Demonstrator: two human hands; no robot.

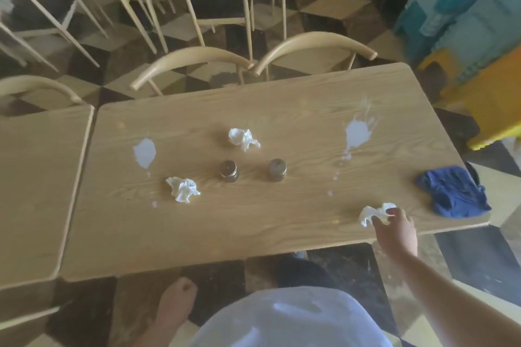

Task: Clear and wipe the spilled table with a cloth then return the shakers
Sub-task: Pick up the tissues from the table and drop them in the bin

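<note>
Two dark shakers stand upright mid-table: the left shaker [228, 171] and the right shaker [277, 169]. White spills lie at the left [144, 153] and at the right [357, 135] of the wooden table [253, 228]. Crumpled white tissues lie behind the shakers [243, 138] and to their front left [182, 189]. My right hand [394, 229] closes its fingers on a third crumpled tissue [373, 213] near the table's front right. A blue cloth [454, 191] lies bunched at the right edge. My left hand [176, 300] hangs below the front edge, fingers curled, holding nothing.
A second wooden table [36, 177] adjoins on the left. Two curved-back chairs [194, 60] [315, 45] are tucked at the far side, with more chairs behind. A yellow object [490, 98] stands on the floor to the right.
</note>
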